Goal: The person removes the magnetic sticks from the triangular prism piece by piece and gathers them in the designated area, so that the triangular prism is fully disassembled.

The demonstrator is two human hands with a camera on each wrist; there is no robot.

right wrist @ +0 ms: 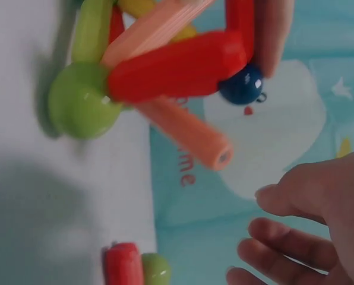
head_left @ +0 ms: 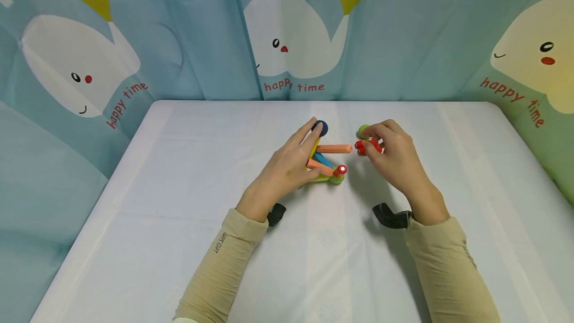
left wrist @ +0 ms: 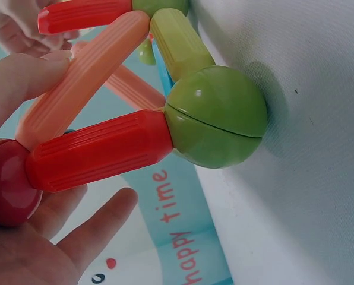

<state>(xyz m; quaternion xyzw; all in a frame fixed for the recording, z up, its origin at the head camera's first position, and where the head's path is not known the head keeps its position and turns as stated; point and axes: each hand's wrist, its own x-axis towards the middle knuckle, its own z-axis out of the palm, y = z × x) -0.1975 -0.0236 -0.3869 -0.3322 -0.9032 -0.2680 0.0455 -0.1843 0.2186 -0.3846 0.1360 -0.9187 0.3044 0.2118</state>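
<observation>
A frame of ribbed toy building sticks and balls stands near the middle of the table. My left hand (head_left: 284, 166) holds it; in the left wrist view the thumb lies on an orange stick (left wrist: 85, 80) by a red ball (left wrist: 10, 184). A red stick (left wrist: 100, 151) runs from there to a green ball (left wrist: 218, 116) on the cloth. The navy ball (head_left: 321, 128) is by my left fingertips. One orange stick (head_left: 335, 148) juts toward the right. My right hand (head_left: 396, 156), fingers loosely bent, hovers by loose red sticks (head_left: 360, 145) and a loose green ball (head_left: 362, 131); nothing shows in its grasp.
A white cloth covers the table (head_left: 179, 213). Behind it hangs a blue curtain (head_left: 202, 39) with whale prints. A black wrist device (head_left: 390, 216) sticks out below the right hand, and another black device (head_left: 276, 215) below the left.
</observation>
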